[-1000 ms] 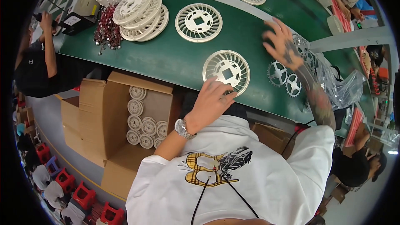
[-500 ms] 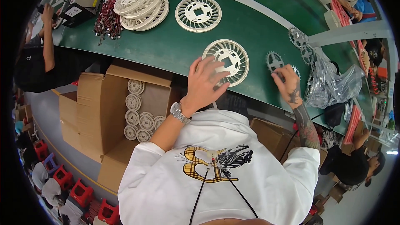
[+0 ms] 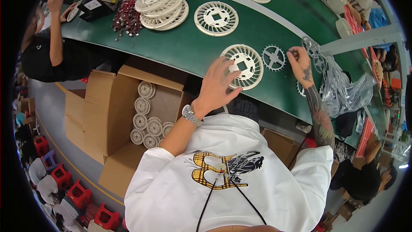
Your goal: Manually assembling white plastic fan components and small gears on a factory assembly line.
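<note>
My left hand (image 3: 219, 83) lies with spread fingers over the near left rim of a round white plastic vented cover (image 3: 253, 65); the fingers are slightly blurred. The cover has radial slots and a square hole in its middle. Close to its right side, a thin grey toothed ring (image 3: 274, 58) with a cross-shaped centre lies flat. Just right of that ring is my right hand (image 3: 301, 65), its fingers curled together; whatever the fingertips may hold is hidden. Another toothed ring (image 3: 301, 88) shows partly beside my right wrist.
Stacked white covers (image 3: 161, 4) and a pile of red wires (image 3: 128, 16) occupy the far left. A single cover (image 3: 216, 18) lies farther back. Clear plastic bags (image 3: 347, 87) sit at right, by a metal post. An open carton (image 3: 109, 116) below the table edge holds small round parts.
The cross-centred toothed ring has shifted left, closer to the white cover. My right hand has moved farther back, off to that ring's right. My left hand stays at the cover.
</note>
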Demonstrator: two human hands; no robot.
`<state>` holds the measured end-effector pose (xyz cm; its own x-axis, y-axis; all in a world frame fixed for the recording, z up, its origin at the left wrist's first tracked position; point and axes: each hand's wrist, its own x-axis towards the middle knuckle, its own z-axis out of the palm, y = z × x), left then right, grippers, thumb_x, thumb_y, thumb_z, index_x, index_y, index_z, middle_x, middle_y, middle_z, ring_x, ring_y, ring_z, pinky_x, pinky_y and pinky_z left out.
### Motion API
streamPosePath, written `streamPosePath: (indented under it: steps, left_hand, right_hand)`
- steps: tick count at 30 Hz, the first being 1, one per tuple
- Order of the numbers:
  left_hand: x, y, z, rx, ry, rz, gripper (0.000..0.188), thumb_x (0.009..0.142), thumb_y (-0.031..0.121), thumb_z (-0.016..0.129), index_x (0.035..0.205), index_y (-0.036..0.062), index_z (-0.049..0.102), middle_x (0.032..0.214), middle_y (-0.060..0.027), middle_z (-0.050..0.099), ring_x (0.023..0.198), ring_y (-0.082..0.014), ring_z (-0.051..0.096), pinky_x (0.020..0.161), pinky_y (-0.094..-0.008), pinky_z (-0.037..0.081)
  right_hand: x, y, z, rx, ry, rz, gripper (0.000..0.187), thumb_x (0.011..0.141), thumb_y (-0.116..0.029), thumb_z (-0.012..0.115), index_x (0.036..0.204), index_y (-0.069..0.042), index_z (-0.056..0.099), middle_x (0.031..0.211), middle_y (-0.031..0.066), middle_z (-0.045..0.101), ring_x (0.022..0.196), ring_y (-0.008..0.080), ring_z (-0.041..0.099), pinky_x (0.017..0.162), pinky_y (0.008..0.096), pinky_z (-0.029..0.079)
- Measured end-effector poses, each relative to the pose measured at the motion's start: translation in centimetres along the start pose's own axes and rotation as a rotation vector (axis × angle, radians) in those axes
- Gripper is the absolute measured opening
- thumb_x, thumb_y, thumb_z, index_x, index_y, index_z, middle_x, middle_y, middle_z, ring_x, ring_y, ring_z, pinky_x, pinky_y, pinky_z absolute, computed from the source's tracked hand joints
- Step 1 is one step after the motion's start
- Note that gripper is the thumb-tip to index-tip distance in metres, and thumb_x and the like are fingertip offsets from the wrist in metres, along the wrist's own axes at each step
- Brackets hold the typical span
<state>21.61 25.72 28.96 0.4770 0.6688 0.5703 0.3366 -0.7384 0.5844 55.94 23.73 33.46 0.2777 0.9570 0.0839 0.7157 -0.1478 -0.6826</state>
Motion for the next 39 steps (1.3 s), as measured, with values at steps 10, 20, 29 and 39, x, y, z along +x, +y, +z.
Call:
streamPosePath:
  steps: [10,20,29,39]
  left_hand:
    - [-0.9,-1.5,-1.3,-0.151,-0.104,0.070,0.045,0.077,0.022,0.086,0.119,0.0146,0.071,0.141,-0.0081,0.057,0.128,-0.0354,0.052,0.108,-0.0460,0.046]
    - [0.7,-1.7,-1.8,-0.032,-0.271,0.160,0.043,0.080,0.018,0.083,0.121,0.0132,0.073,0.137,-0.0061,0.061,0.128,-0.0336,0.053,0.106,-0.0455,0.049]
    - [-0.8,-0.8,0.1,0.034,-0.112,0.070,0.033,0.077,0.025,0.086,0.109,0.0212,0.078,0.119,-0.0036,0.063,0.137,-0.0331,0.048,0.104,-0.0481,0.048]
    - [-0.7,-0.5,0.5,0.098,-0.050,0.085,0.035,0.077,0.030,0.087,0.110,0.0224,0.077,0.124,-0.0030,0.063,0.136,-0.0339,0.052,0.101,-0.0473,0.048]
  right_hand:
    - [-1.3,-1.3,0.2,-0.339,-0.080,-0.239,0.021,0.086,-0.012,0.075,0.102,-0.001,0.067,0.096,0.0093,0.060,0.074,0.0226,0.060,0.068,0.0334,0.049]
    - [0.2,-1.1,-1.1,-0.268,-0.157,-0.209,0.017,0.087,-0.012,0.076,0.097,-0.002,0.066,0.098,0.0106,0.062,0.079,0.0282,0.065,0.069,0.0376,0.051]
    - [-0.1,-2.2,-0.4,-0.437,0.090,-0.394,0.015,0.088,-0.009,0.075,0.098,-0.001,0.067,0.097,0.0125,0.062,0.079,0.0317,0.065,0.069,0.0400,0.053]
    - [-2.6,-8.9,3.0,-0.313,-0.162,-0.642,0.020,0.083,-0.008,0.077,0.100,-0.002,0.067,0.101,0.0115,0.063,0.084,0.0322,0.067,0.073,0.0407,0.055]
